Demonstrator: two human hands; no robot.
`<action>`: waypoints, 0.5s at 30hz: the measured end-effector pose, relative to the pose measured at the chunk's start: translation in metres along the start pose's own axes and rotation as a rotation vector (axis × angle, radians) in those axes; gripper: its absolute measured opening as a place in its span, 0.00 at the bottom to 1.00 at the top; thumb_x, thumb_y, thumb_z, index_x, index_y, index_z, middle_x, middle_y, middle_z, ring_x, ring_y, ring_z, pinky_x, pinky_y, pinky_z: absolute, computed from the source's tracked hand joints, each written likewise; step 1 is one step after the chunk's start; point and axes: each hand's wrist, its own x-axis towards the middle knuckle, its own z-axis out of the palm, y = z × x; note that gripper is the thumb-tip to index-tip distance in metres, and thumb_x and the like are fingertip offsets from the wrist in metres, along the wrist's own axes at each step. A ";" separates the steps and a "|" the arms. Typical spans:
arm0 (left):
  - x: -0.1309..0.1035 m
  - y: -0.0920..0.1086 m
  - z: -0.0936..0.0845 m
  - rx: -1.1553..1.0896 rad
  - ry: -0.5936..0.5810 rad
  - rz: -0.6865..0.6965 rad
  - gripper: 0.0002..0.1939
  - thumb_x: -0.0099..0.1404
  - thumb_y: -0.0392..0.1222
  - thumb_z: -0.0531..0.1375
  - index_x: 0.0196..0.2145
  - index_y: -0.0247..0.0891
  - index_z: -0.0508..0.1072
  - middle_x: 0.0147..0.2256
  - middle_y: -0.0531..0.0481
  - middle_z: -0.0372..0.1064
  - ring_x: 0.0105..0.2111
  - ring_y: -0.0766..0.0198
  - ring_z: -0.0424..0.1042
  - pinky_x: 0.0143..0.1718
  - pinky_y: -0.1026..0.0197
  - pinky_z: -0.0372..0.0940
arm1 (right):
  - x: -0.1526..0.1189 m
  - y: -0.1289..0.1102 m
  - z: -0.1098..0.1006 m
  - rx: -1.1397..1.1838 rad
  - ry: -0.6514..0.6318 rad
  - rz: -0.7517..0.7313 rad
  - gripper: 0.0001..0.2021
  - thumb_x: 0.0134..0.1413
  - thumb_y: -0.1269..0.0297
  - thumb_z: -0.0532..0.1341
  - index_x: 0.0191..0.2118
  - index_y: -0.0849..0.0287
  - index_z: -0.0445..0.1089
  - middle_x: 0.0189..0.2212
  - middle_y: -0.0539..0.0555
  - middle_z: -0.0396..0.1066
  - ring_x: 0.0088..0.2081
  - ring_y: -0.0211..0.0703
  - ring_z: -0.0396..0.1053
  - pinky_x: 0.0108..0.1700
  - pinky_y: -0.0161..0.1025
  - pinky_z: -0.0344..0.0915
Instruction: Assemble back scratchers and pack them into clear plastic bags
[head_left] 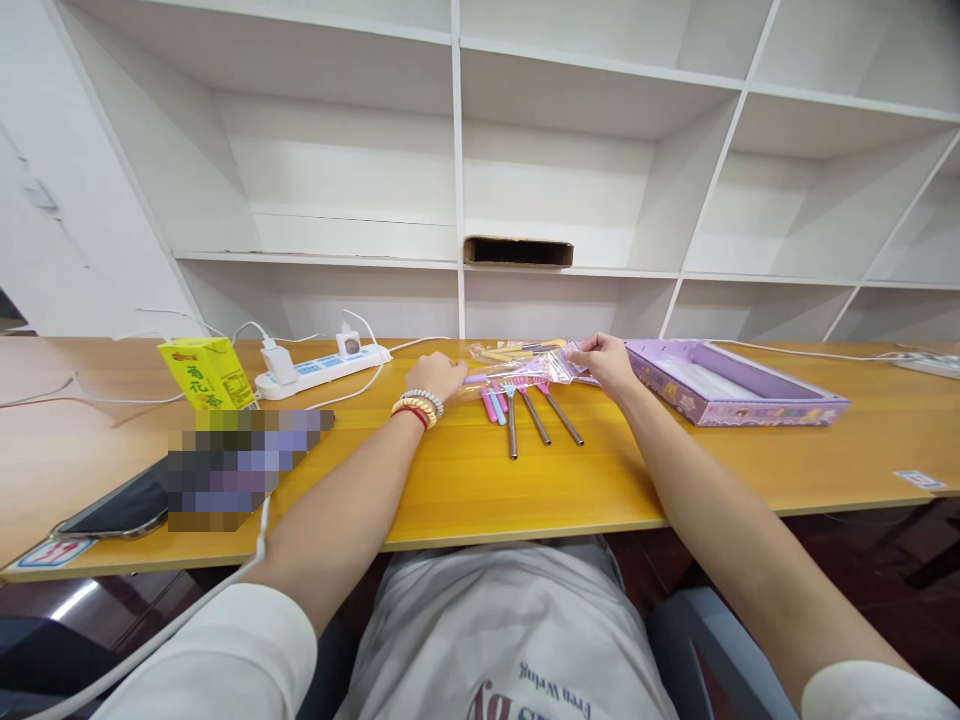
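My left hand is closed around the end of a thin purple handle, which runs right into a clear plastic bag. The bag's right end is pinched by the fingers of my right hand. What lies inside the bag is blurred by glare. Just in front of it on the table are several back scratchers with silver rods and pink or blue claw heads, partly covered by the bag. Pink and blue handles lie at their left. Behind the bag, yellow sticks show in clear wrapping.
A purple open box stands right of my right hand. At left are a yellow drink carton, a power strip with plugs and cables, and a phone. White shelves holding a cardboard box rise behind the table.
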 end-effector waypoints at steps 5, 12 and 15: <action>0.000 0.000 0.000 0.006 -0.002 -0.006 0.20 0.58 0.50 0.50 0.30 0.38 0.78 0.34 0.37 0.74 0.38 0.49 0.72 0.35 0.55 0.64 | 0.002 0.003 0.001 -0.078 -0.052 -0.051 0.13 0.35 0.58 0.63 0.20 0.59 0.59 0.16 0.46 0.58 0.20 0.33 0.59 0.21 0.33 0.61; -0.001 0.001 -0.001 0.014 0.001 0.004 0.20 0.58 0.50 0.50 0.31 0.37 0.78 0.35 0.37 0.74 0.39 0.49 0.72 0.36 0.55 0.64 | 0.004 0.005 -0.002 -0.170 -0.112 -0.084 0.08 0.37 0.63 0.60 0.17 0.60 0.61 0.13 0.45 0.54 0.18 0.33 0.55 0.19 0.32 0.54; -0.001 0.000 -0.001 0.017 -0.002 0.004 0.20 0.58 0.50 0.51 0.32 0.37 0.78 0.35 0.37 0.74 0.38 0.49 0.72 0.35 0.55 0.64 | 0.005 0.005 -0.004 -0.206 -0.140 -0.093 0.10 0.35 0.62 0.62 0.17 0.61 0.63 0.12 0.46 0.57 0.18 0.34 0.56 0.20 0.33 0.53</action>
